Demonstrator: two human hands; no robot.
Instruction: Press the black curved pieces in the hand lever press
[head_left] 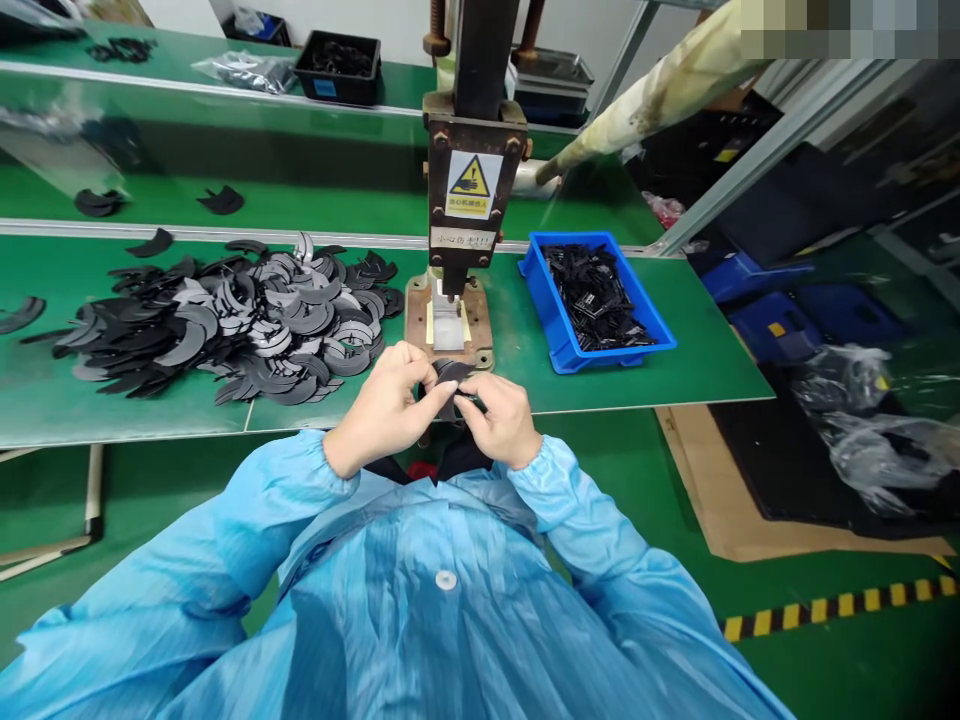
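Both hands meet at the front edge of the green table, just before the press. Between the thumb and fingers of my left hand (pixel 397 400) is a dark curved piece (pixel 448 375), flat and crescent-like. My right hand (pixel 495 412) pinches at the same piece from the other side; whether it also holds a smaller part is hidden by the fingertips. Right behind the hands stands the press (pixel 472 190), its ram above a metal base plate (pixel 416 325). To the left lies a large heap of grey and black crescent pieces (pixel 307 305).
A blue bin (pixel 559 345) of small black parts sits right of the press. On the rear shelf are a black bin (pixel 341 85) and a clear plastic bag (pixel 247 70). A wrapped pole (pixel 652 85) slants at upper right. Cardboard (pixel 697 480) lies below on the right.
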